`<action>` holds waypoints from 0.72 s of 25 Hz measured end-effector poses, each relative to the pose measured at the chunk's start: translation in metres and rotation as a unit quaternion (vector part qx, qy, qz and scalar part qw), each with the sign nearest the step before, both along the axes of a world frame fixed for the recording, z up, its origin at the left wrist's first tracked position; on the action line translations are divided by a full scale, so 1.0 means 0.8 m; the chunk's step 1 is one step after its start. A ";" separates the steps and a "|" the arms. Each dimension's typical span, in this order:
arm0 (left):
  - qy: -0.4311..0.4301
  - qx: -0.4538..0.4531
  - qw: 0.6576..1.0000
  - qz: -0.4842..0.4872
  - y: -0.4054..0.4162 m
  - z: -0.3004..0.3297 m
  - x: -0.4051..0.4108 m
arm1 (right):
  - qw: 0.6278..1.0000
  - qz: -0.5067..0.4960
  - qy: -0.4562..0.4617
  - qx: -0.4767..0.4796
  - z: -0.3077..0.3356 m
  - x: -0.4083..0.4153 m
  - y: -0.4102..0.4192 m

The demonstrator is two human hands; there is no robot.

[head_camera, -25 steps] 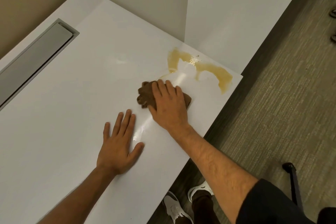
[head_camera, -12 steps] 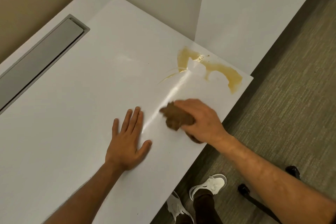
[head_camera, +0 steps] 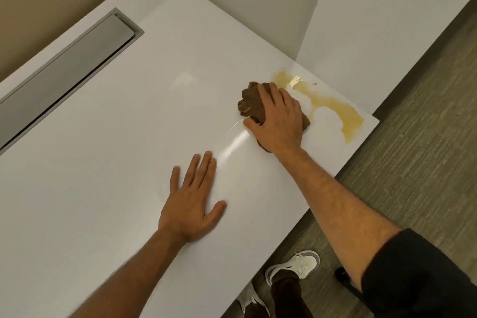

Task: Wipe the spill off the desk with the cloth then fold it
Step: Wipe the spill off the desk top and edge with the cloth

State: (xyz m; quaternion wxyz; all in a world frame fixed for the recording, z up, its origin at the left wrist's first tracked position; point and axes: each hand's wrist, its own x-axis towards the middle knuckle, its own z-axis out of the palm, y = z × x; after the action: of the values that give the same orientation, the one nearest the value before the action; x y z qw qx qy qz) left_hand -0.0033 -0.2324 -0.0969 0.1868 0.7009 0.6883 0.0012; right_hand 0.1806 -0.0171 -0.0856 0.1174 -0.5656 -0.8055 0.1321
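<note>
A yellow-brown spill (head_camera: pixel 333 106) spreads over the far right corner of the white desk (head_camera: pixel 129 137). A crumpled brown cloth (head_camera: pixel 251 103) lies on the desk at the spill's left edge. My right hand (head_camera: pixel 278 121) presses down flat on the cloth and covers most of it. Palm down on the desk nearer to me rests my left hand (head_camera: pixel 192 201), fingers spread, holding nothing. A thin wet streak (head_camera: pixel 233 144) runs between the two hands.
A long grey cable-tray lid (head_camera: pixel 67 75) is set into the desk at the left. White partition panels (head_camera: pixel 258 8) rise behind the spill. The desk's right edge drops to grey carpet (head_camera: pixel 418 162), where my white shoes (head_camera: pixel 296 266) and a dark chair leg (head_camera: pixel 346 279) show.
My right hand pulled the cloth back toward the desk's front edge, then pushed it forward again to the spill's left edge. The left hand has stayed flat in place.
</note>
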 end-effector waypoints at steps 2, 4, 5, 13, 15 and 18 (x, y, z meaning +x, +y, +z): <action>0.002 0.002 1.000 0.000 0.000 0.000 0.001 | 1.000 0.024 0.015 0.002 0.000 -0.016 0.002; -0.002 0.001 1.000 0.011 0.000 0.000 0.001 | 0.997 0.077 0.028 -0.004 0.004 -0.038 -0.001; -0.010 0.003 1.000 0.020 -0.001 0.000 0.001 | 0.993 0.107 0.037 -0.009 0.006 -0.047 -0.006; -0.046 0.026 0.997 0.051 -0.002 0.003 0.003 | 0.959 0.274 0.076 -0.010 0.002 -0.018 -0.092; -0.040 0.026 0.998 0.049 -0.004 0.003 0.003 | 0.944 0.319 0.080 0.026 -0.003 0.015 -0.118; -0.005 0.021 0.999 0.025 -0.004 0.002 0.003 | 0.927 0.370 0.040 0.046 -0.007 0.064 -0.144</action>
State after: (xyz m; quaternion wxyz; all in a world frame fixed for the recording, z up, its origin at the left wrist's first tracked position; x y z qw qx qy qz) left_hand -0.0006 -0.2358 -0.0952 0.1755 0.6869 0.7048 0.0235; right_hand 0.2315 -0.1325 -0.0912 0.1179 -0.2155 -0.9574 0.1517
